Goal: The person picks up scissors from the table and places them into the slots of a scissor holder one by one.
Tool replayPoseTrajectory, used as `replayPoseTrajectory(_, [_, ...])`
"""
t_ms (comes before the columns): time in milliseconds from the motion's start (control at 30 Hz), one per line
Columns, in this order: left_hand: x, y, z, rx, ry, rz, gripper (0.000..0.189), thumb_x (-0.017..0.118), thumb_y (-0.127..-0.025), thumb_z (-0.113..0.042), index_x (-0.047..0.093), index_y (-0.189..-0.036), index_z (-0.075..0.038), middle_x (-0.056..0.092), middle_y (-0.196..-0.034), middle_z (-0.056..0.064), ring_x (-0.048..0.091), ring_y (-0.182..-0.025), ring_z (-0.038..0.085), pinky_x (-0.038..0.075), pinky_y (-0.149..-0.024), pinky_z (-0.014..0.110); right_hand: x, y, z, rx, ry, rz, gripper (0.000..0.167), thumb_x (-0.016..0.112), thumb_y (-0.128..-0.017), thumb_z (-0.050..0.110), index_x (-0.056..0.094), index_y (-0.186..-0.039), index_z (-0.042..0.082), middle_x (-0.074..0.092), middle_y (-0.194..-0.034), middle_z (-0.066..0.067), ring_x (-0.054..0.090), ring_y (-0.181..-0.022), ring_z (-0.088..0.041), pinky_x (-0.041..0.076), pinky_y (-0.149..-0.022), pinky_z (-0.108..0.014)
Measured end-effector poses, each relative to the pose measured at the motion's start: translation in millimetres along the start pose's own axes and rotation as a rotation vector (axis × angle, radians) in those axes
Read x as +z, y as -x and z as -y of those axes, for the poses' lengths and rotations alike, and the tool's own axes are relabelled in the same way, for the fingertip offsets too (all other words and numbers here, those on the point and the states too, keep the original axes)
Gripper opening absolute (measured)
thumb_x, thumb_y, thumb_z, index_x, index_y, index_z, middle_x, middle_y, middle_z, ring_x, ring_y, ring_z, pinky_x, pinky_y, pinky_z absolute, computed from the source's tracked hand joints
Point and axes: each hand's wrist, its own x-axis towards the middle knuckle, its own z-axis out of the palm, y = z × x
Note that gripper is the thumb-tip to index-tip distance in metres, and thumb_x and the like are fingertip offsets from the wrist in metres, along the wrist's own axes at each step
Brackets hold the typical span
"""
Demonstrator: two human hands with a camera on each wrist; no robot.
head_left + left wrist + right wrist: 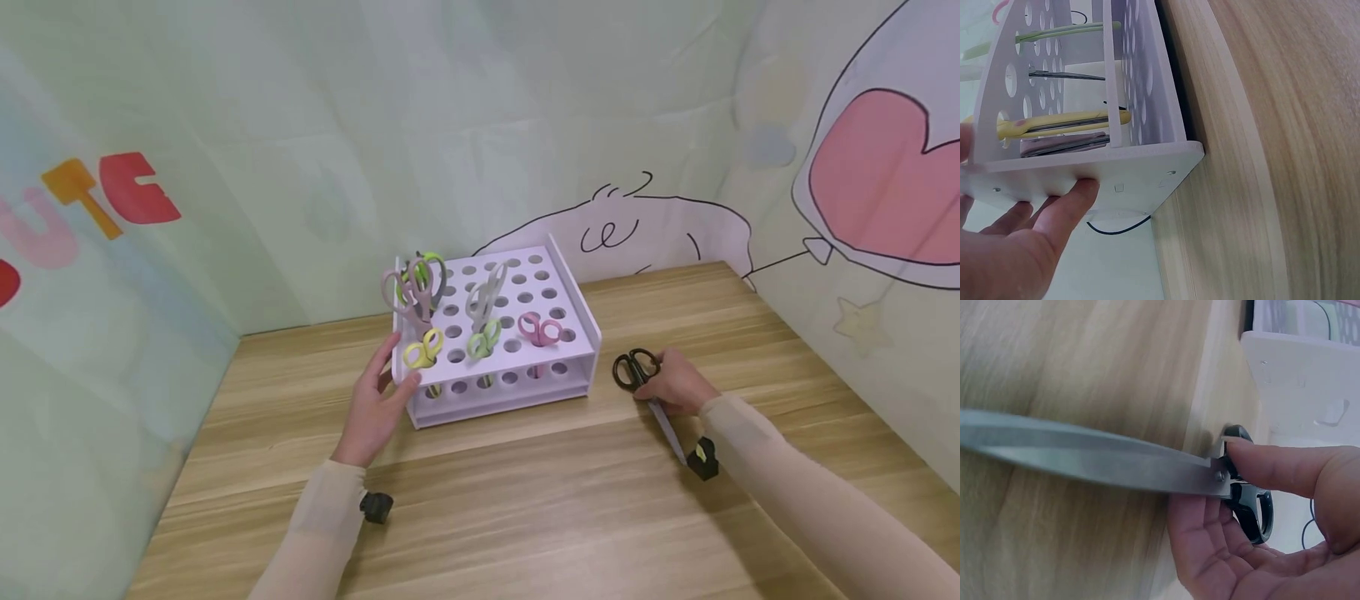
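Observation:
My right hand point(675, 383) grips a pair of black-handled scissors point(1085, 453) near the pivot, thumb on one side and fingers on the other. The long blades point toward the near side of the table, the handle loops toward the rack. My left hand point(372, 412) holds the left front corner of a white two-level rack point(592, 329) full of round holes, fingers against its outer side panel point(1129, 181). Standing in the holes are yellow scissors point(424, 348), green scissors point(484, 339), pink scissors point(540, 329), mauve scissors point(411, 292), grey scissors point(487, 296) and green-and-dark scissors point(437, 271).
The rack stands on a wood-grain table point(525, 500) near its back edge. A printed curtain point(315, 167) hangs behind and at both sides. Small black wrist cameras sit on both sleeves, the right one point(702, 458) close to the scissor tips.

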Motion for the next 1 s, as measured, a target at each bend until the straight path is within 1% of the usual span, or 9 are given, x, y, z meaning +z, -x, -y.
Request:
replayPoseTrajectory(67, [-0.7, -0.2, 0.2, 0.003, -0.009, -0.003, 0.066, 0.061, -0.099, -0.016, 0.029, -0.157, -0.020, 0.020, -0.162, 0.008, 0.035, -0.139, 0.039, 0.037, -0.111, 0.044, -2, -0.2, 0, 0.002, -0.028, 0.022, 0.076, 0.074, -0.080, -0.005, 0.027, -0.137, -0.020, 0.052, -0.116, -0.037, 0.062, -0.086, -0.030, 0.061, -0.067, -0.039])
replayPoseTrajectory(133, [-0.9, -0.9, 0.5, 0.003, -0.019, -0.006, 0.065, 0.061, -0.099, -0.017, 0.030, -0.156, -0.021, 0.020, -0.162, 0.007, 0.035, -0.139, 0.038, 0.037, -0.111, 0.045, -5, -0.7, -1, 0.008, -0.051, 0.038, 0.075, 0.073, -0.080, -0.005, 0.028, -0.138, -0.019, 0.053, -0.116, -0.036, 0.062, -0.088, -0.030, 0.061, -0.070, -0.040])
replayPoseTrajectory(333, [-0.3, -1.9, 1.9, -0.004, -0.039, -0.009, 0.066, 0.062, -0.099, -0.019, 0.030, -0.156, -0.026, 0.021, -0.162, 0.005, 0.037, -0.139, 0.038, 0.039, -0.110, 0.045, -10, -1.1, -4, 0.022, -0.128, 0.079, 0.061, 0.070, -0.082, -0.005, 0.037, -0.133, -0.017, 0.055, -0.113, -0.030, 0.061, -0.092, -0.029, 0.059, -0.077, -0.042])
replayPoseTrajectory(433, [-0.1, -1.1, 2.7, -0.008, -0.043, -0.009, 0.066, 0.062, -0.099, -0.019, 0.030, -0.156, -0.028, 0.021, -0.162, 0.004, 0.037, -0.139, 0.037, 0.039, -0.109, 0.044, -11, -1.3, -4, 0.022, -0.166, 0.105, 0.060, 0.070, -0.085, -0.003, 0.038, -0.133, -0.017, 0.054, -0.116, -0.030, 0.061, -0.094, -0.029, 0.059, -0.080, -0.042])
replayPoseTrajectory(567, [-0.6, -0.4, 2.7, -0.001, -0.040, -0.007, 0.066, 0.061, -0.099, -0.018, 0.029, -0.157, -0.026, 0.020, -0.162, 0.005, 0.036, -0.139, 0.038, 0.040, -0.109, 0.043, -13, -2.1, -2, 0.015, -0.189, 0.139, 0.055, 0.069, -0.089, 0.003, 0.041, -0.133, -0.014, 0.057, -0.118, -0.027, 0.060, -0.099, -0.028, 0.058, -0.084, -0.043])
replayPoseTrajectory(667, [-0.8, -0.2, 1.4, -0.002, -0.044, -0.008, 0.066, 0.062, -0.099, -0.018, 0.029, -0.156, -0.025, 0.020, -0.162, 0.006, 0.035, -0.139, 0.038, 0.040, -0.109, 0.043, -16, -2.7, 2, -0.011, -0.209, 0.173, 0.045, 0.065, -0.092, 0.006, 0.045, -0.128, -0.012, 0.060, -0.112, -0.022, 0.060, -0.098, -0.025, 0.057, -0.085, -0.043])
replayPoseTrajectory(833, [-0.6, -1.7, 0.7, 0.000, -0.052, -0.009, 0.066, 0.061, -0.099, -0.019, 0.029, -0.156, -0.026, 0.021, -0.162, 0.006, 0.036, -0.139, 0.037, 0.039, -0.110, 0.044, -27, -2.1, 10, -0.070, -0.281, 0.211, 0.029, 0.060, -0.094, 0.005, 0.048, -0.117, -0.009, 0.059, -0.095, -0.012, 0.061, -0.089, -0.020, 0.057, -0.083, -0.039])
replayPoseTrajectory(900, [-0.4, -2.2, 1.6, 0.003, -0.052, -0.009, 0.066, 0.062, -0.099, -0.019, 0.029, -0.156, -0.026, 0.021, -0.162, 0.006, 0.036, -0.139, 0.037, 0.040, -0.109, 0.044, -32, -0.8, 13, -0.089, -0.310, 0.216, 0.026, 0.060, -0.095, 0.005, 0.049, -0.114, -0.008, 0.058, -0.090, -0.008, 0.061, -0.086, -0.018, 0.057, -0.082, -0.038])
replayPoseTrajectory(1000, [0.1, -1.8, 2.4, 0.005, -0.050, -0.007, 0.066, 0.062, -0.099, -0.019, 0.029, -0.156, -0.025, 0.021, -0.162, 0.006, 0.037, -0.139, 0.038, 0.041, -0.108, 0.044, -36, 3.0, 19, -0.105, -0.344, 0.213, 0.027, 0.060, -0.095, 0.005, 0.049, -0.116, -0.008, 0.058, -0.087, -0.005, 0.061, -0.083, -0.014, 0.057, -0.083, -0.038])
